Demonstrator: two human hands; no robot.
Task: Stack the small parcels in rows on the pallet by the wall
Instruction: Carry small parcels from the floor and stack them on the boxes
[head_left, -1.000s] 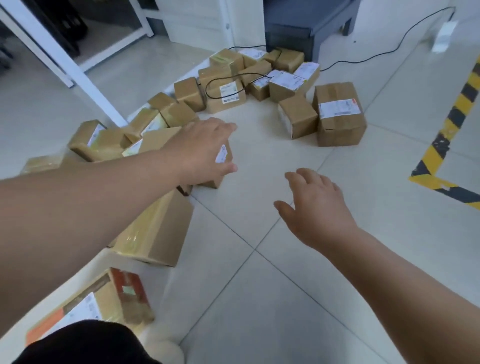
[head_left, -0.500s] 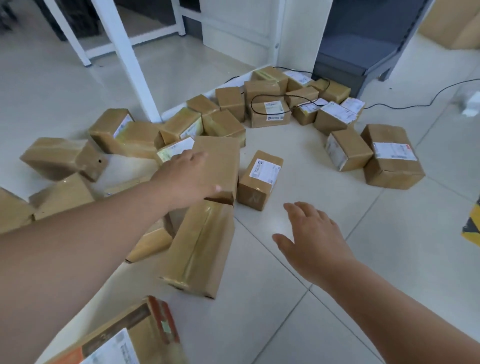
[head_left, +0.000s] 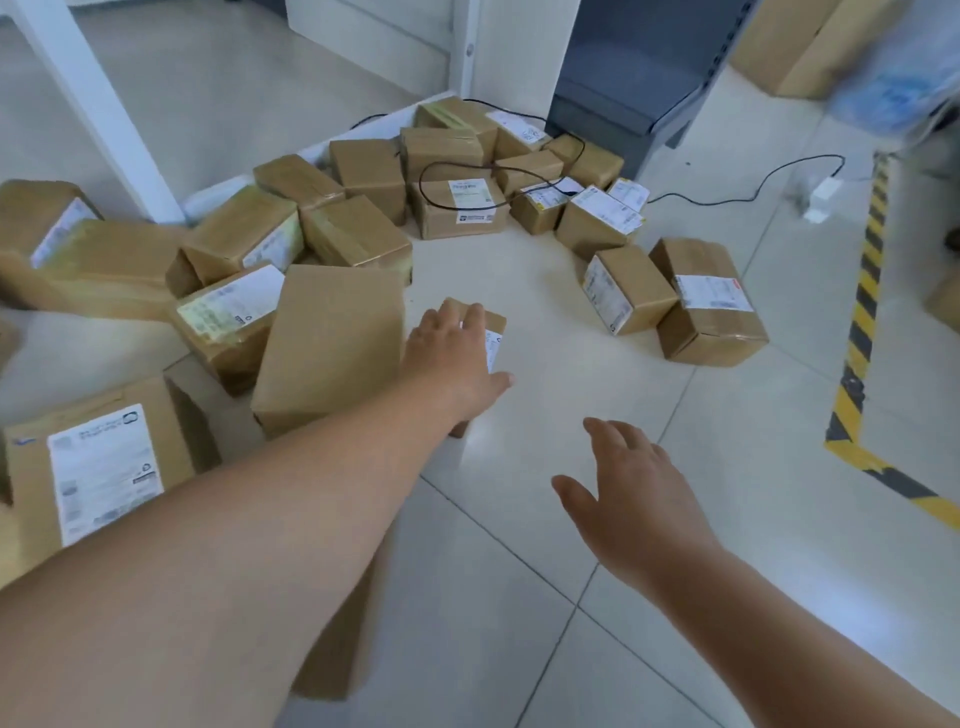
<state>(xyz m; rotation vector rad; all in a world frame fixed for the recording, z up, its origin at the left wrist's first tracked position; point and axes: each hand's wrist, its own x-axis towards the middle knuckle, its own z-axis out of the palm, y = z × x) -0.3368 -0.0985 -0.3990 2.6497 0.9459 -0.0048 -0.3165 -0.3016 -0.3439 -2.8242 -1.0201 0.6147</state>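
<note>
Small parcel (head_left: 494, 326) mostly hidden under L hand (head_left: 454, 364), grip unclear; R hand (head_left: 631, 493) spread, empty.

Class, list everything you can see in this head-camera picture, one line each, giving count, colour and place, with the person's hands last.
parcels: some twenty, brown cardboard, scattered on the floor, mostly left and centre
small parcel: one, brown with white label, under the left hand
cable: one, black, looped over the far parcels, running right
adapter: one, white, floor at right
hazard tape: one strip, yellow and black, floor at right
cabinet: one, dark grey, at the back
frame leg: one, white, upper left
floor: pale tiles, throughout
left hand: one, lies on the small parcel
right hand: one, open, above bare floor
</note>
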